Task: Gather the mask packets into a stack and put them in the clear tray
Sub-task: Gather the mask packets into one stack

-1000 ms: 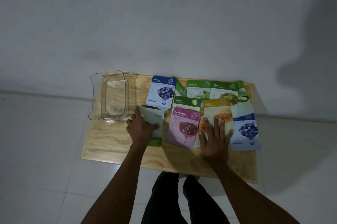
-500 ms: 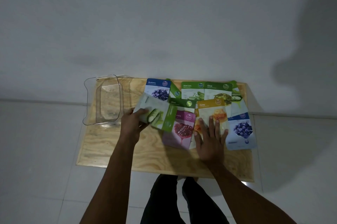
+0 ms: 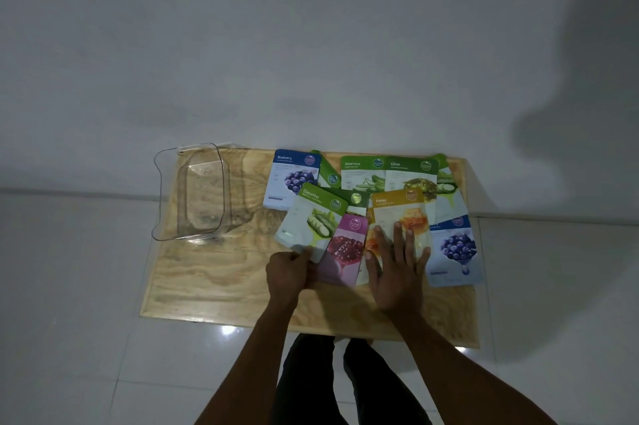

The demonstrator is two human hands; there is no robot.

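Several mask packets lie overlapping on the right half of a wooden board (image 3: 221, 286). My left hand (image 3: 288, 274) pinches the lower corner of a green cucumber packet (image 3: 313, 218), which lies tilted over a pink pomegranate packet (image 3: 345, 250). My right hand (image 3: 396, 265) rests flat, fingers spread, on the yellow honey packet (image 3: 401, 213). A blueberry packet (image 3: 292, 175), an aloe vera packet (image 3: 361, 173) and an olive packet (image 3: 411, 172) sit along the far edge. Another blueberry packet (image 3: 454, 251) lies at the right. The clear tray (image 3: 193, 192) stands at the board's far left with nothing in it.
The board sits low on a white tiled floor (image 3: 69, 286), close to a white wall (image 3: 311, 44). My legs (image 3: 332, 383) stand at the board's near edge. Bare wood shows between the tray and the packets.
My left hand lifted the cucumber packet from the board's middle, turned it face up and carried it right onto the pomegranate packet. My right hand stayed on the honey packet.
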